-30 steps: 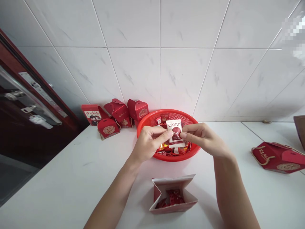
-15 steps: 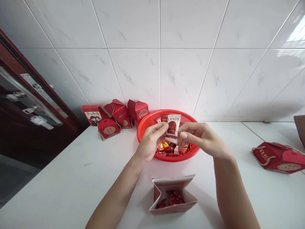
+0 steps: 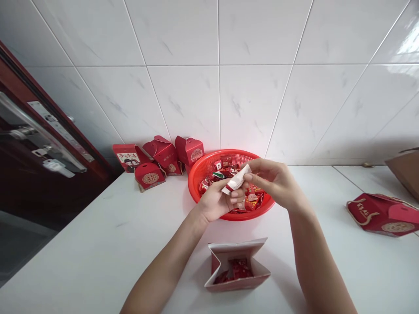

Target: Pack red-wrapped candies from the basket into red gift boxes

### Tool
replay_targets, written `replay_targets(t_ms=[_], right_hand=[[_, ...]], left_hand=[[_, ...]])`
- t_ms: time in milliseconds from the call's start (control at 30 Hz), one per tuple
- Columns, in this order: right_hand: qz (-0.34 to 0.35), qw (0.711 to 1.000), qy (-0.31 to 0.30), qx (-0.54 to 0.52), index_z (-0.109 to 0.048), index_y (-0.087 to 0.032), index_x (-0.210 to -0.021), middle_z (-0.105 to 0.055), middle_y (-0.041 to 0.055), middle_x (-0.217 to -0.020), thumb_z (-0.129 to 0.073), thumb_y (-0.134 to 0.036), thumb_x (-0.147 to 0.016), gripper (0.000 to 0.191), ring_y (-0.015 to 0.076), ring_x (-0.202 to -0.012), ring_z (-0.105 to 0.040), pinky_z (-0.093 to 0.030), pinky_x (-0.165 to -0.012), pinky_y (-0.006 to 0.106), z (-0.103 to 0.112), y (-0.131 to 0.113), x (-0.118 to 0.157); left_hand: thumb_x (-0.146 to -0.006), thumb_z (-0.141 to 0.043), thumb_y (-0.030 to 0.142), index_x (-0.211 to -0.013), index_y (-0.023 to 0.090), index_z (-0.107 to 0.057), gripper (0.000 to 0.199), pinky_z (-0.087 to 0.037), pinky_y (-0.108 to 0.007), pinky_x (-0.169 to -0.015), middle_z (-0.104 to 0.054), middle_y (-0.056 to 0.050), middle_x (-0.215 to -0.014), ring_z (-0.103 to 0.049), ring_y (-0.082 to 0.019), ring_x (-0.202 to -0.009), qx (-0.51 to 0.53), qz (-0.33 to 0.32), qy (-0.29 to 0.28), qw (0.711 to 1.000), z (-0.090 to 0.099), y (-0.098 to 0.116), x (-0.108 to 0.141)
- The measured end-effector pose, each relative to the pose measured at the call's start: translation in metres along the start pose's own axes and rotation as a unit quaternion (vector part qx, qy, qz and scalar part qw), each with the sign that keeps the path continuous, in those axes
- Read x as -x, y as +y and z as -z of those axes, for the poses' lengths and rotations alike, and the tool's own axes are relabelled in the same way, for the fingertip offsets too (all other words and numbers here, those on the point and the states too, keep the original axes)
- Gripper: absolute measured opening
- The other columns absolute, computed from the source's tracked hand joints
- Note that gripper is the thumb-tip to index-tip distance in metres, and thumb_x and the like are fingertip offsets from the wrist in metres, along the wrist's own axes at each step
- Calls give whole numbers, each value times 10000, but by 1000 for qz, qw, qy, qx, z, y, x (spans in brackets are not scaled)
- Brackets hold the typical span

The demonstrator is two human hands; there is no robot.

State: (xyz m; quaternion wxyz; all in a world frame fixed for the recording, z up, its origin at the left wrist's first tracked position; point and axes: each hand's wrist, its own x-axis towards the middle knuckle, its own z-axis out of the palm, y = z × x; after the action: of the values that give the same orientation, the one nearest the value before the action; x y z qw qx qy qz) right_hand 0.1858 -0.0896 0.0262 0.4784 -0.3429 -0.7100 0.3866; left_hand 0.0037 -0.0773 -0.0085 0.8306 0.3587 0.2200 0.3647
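A white and red wrapped candy (image 3: 236,180) is held tilted between my two hands, over the front of a red plastic basket (image 3: 194,183). My left hand (image 3: 214,201) is closed around its lower end, fingers curled beneath. The thumb and fingers of my right hand (image 3: 270,179) pinch its upper end. Under the hands, red, gold and green wrapped candies (image 3: 257,196) lie in the basket, partly hidden. Closer to me stands an open red paper box (image 3: 237,285) with white inner walls, and a few red wrapped candies (image 3: 240,268) lie at its bottom.
Several folded red gift boxes (image 3: 160,150) stand against the tiled wall, left of the basket. Another red box with a rope handle (image 3: 381,214) is on the right, with a brown object (image 3: 404,172) behind it. A dark red door (image 3: 29,144) borders the white table at left.
The candy has turned from upright, with its printed front toward me, to a slant. My left hand has rolled palm-up under it, and the brown object at right has shifted into view.
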Motion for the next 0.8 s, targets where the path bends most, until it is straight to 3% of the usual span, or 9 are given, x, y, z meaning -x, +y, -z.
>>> replay_targets(t_ms=[100, 200, 267, 400, 533, 633, 800], right_hand=[[-19, 999, -19, 24, -744, -181, -865, -784, 80, -871, -745, -453, -897, 273, 230, -835, -729, -581, -760, 357, 6, 3, -1], [-45, 994, -41, 87, -758, -188, -875, -787, 70, -849, -688, -387, -916, 215, 209, -771, -713, -554, -697, 329, 20, 5, 2], [-62, 982, -65, 167, -763, -201, -842, -781, 51, -820, -633, -318, -920, 191, 196, -732, -692, -535, -693, 326, 31, 7, 4], [-111, 937, -117, 311, -744, -220, -760, -776, 36, -809, -590, -185, -851, 183, 214, -775, -684, -513, -702, 329, 46, 15, 6], [-163, 909, -174, 341, -740, -215, -757, -776, 44, -827, -589, -95, -773, 193, 225, -796, -692, -506, -647, 302, 49, 21, 6], [-183, 904, -174, 344, -740, -212, -760, -782, 50, -858, -592, -58, -751, 214, 226, -816, -695, -502, -625, 285, 50, 24, 6], [-191, 895, -182, 359, -762, -220, -765, -787, 52, -860, -589, -55, -754, 239, 224, -775, -694, -504, -591, 285, 54, 28, 7]], left_hand=[[-835, -694, 362, -794, 141, -717, 225, -493, -266, -593, -578, -20, -627, -534, -138, -576, -161, -48, 67, 983, 15, 6, -5], [-785, -761, 431, -911, 153, -771, 306, -533, -292, -719, -706, -37, -752, -654, -186, -749, -296, -118, 153, 935, 36, 17, -11], [-772, -763, 460, -899, 159, -785, 327, -533, -302, -749, -735, -34, -760, -664, -193, -759, -375, -131, 168, 902, 49, 24, -15], [-801, -741, 385, -857, 178, -814, 227, -512, -308, -774, -803, -61, -865, -694, -226, -820, -585, -80, 73, 804, 62, 35, -30], [-841, -670, 217, -971, 204, -830, 206, -499, -295, -852, -824, -51, -1031, -724, -235, -936, -700, -37, -66, 711, 59, 34, -52], [-829, -627, 134, -1033, 207, -824, 293, -492, -306, -893, -816, -58, -1090, -721, -243, -975, -744, -46, -91, 660, 57, 27, -68], [-841, -612, 124, -1076, 225, -798, 316, -472, -327, -941, -805, -62, -1013, -703, -259, -1005, -782, -70, -94, 612, 52, 16, -89]])
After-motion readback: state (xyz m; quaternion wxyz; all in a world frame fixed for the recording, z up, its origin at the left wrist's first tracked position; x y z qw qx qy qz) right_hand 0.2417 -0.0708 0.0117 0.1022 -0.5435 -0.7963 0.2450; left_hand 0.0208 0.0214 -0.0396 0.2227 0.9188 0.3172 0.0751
